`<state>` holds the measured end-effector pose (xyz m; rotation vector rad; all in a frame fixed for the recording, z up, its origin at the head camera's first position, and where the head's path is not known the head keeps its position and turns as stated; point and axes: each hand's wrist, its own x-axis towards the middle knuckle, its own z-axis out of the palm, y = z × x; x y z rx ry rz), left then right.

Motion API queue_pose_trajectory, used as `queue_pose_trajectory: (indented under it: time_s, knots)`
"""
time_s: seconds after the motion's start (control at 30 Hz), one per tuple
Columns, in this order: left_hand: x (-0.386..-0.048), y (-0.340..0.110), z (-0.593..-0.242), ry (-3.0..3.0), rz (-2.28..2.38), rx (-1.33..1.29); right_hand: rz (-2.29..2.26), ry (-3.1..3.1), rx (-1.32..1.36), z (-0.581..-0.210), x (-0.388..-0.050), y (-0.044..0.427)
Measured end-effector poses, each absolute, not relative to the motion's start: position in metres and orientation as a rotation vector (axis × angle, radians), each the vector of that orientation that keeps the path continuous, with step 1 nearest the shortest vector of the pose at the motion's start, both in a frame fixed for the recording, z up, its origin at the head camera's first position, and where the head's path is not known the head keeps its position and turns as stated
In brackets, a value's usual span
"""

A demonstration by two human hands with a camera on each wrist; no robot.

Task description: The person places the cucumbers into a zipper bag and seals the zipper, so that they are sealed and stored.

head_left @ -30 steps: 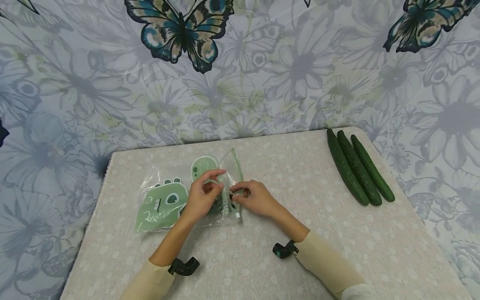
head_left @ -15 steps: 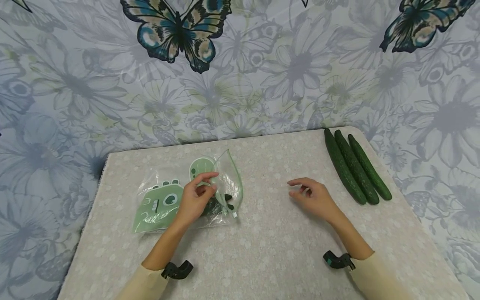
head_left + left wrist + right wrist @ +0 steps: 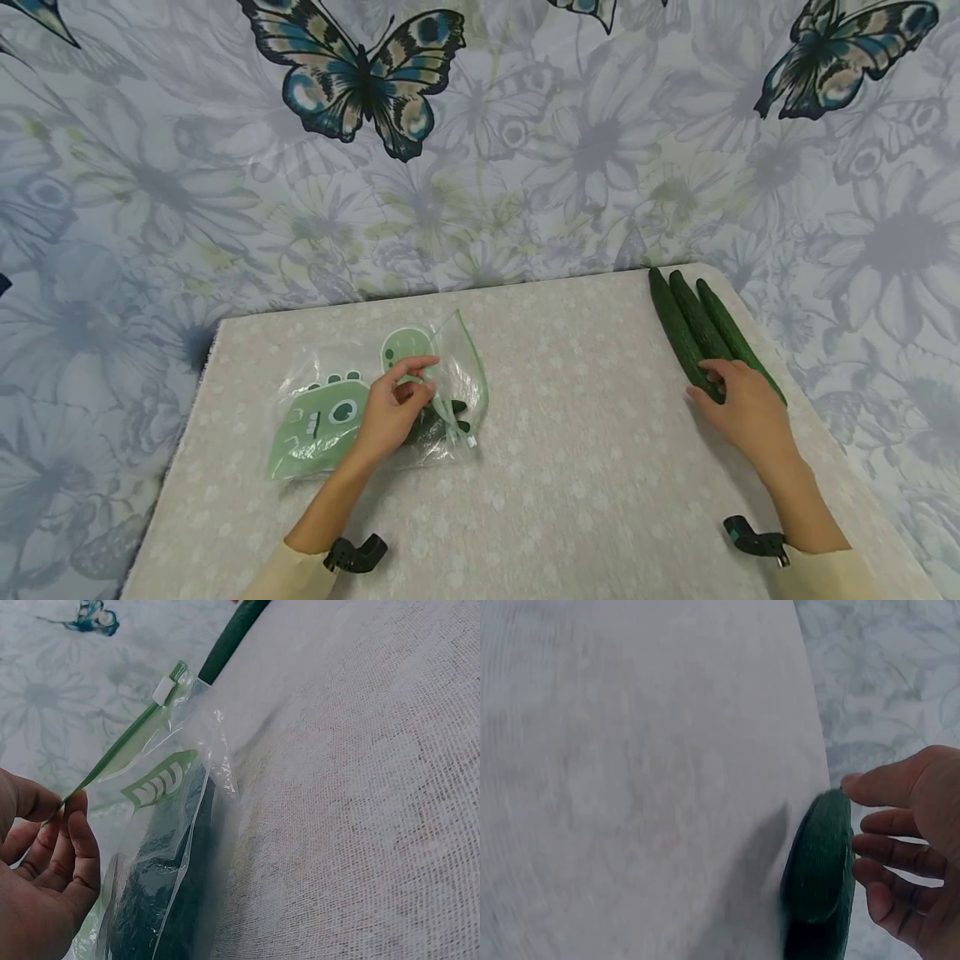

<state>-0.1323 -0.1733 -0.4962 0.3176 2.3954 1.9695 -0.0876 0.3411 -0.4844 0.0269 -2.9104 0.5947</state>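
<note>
A clear zip bag (image 3: 315,433) with green cartoon prints lies at left on the table. Dark green cucumbers (image 3: 161,885) show through its plastic. My left hand (image 3: 386,417) pinches the green zip edge (image 3: 112,754) between thumb and fingers; the mouth beside it gapes in the head view. At the far right lie a left cucumber (image 3: 671,321), a middle cucumber (image 3: 696,308) and a right cucumber (image 3: 731,325), side by side. Over their near ends hovers my right hand (image 3: 753,417), its fingers loosely bent. Whether its fingertips touch the cucumbers I cannot tell.
A pale patterned cloth covers the table (image 3: 570,400). Behind it rises a backdrop (image 3: 525,192) printed with flowers and butterflies. A white zip slider (image 3: 163,690) sits at one end of the bag's edge.
My right hand has left the bag's opening and moved right, over to the loose cucumbers. The left hand has stayed at the bag, still pinching its edge.
</note>
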Motion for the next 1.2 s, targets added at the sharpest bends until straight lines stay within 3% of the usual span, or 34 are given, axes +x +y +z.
queue_pose_trajectory:
  time_s: [0.37, 0.7, 0.97, 1.2]
  knots:
    - [-0.127, -0.17, -0.498, 2.375, 1.933, 0.29, 0.431, -3.009, -0.214, -0.499, -0.061, 0.363]
    - [-0.125, -0.169, -0.496, 2.369, 1.94, 0.274, 0.415, -3.0, -0.276, -0.5, -0.068, 0.361]
    - [-0.126, -0.173, -0.494, 2.391, 1.934, 0.289, 0.776, -2.8, -0.286, -0.504, -0.067, 0.365]
    - [-0.129, -0.174, -0.491, 2.39, 1.927, 0.276, 1.521, -2.343, -0.585, -0.495, -0.076, 0.364]
